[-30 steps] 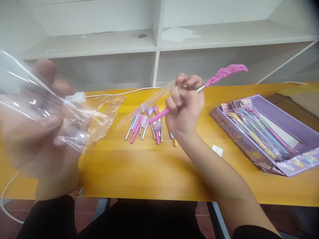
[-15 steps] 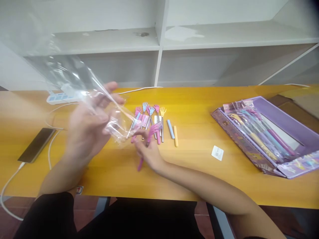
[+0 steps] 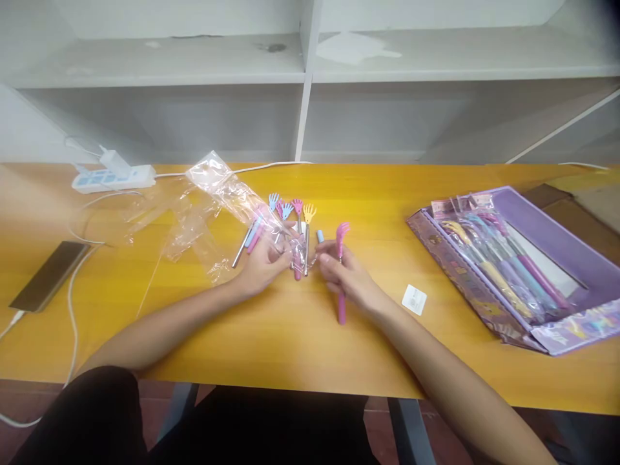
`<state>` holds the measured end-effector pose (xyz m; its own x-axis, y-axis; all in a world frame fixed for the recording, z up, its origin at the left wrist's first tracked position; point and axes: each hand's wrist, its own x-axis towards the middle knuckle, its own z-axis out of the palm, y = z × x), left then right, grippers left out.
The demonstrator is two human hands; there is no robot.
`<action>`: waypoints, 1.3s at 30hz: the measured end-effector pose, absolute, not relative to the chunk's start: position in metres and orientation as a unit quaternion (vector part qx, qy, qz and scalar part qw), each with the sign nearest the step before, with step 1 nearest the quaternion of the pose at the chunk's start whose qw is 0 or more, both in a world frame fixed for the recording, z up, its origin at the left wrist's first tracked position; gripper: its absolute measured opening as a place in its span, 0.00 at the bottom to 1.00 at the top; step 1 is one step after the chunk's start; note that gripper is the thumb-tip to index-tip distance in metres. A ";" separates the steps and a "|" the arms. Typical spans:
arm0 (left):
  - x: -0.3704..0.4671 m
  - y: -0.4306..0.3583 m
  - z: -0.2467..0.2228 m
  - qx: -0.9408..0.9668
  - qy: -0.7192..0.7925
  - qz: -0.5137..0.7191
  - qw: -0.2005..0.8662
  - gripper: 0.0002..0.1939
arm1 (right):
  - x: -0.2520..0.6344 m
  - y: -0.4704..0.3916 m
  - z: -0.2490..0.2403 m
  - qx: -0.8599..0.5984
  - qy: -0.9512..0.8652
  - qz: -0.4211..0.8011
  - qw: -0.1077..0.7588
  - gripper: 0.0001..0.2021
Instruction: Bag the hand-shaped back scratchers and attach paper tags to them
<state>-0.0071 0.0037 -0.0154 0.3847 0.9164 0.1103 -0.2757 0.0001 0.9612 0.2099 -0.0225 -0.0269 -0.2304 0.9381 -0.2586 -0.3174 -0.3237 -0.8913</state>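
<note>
- Centrally, the left hand (image 3: 261, 266) lies low on the yellow table (image 3: 271, 336), fingers curled and pinching the end of a clear plastic sleeve (image 3: 232, 190); the sleeve runs from that hand up and leftward, crumpled, touching the tabletop
- right hand (image 3: 346, 279) rests just right of the left, the two near but apart; fingers loosely closed about a pink hand-shaped back scratcher (image 3: 341, 268); its curved claw end stands above the fingers, its handle end sticks out below the hand onto the table
- between and just above the hands: a small heap of mini back scratchers (image 3: 290, 216), pink, blue and yellow claws with metal shafts, lying on the table; part of the heap sits under the sleeve
- white square tag (image 3: 414, 299) flat on the table, right of the right hand, apart from it
- further right: open purple box (image 3: 571, 242), packed scratchers in wrappers lying in it
- far left: white power strip (image 3: 113, 179) with cables at the back edge; dark phone (image 3: 48, 276) near the left edge, cable plugged in
- behind the table: white shelving (image 3: 305, 84)
</note>
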 end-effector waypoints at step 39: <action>-0.013 -0.001 -0.060 0.437 0.228 0.347 0.798 0.30 | 0.213 -0.070 -0.031 -0.395 -0.831 0.077 0.384 0.14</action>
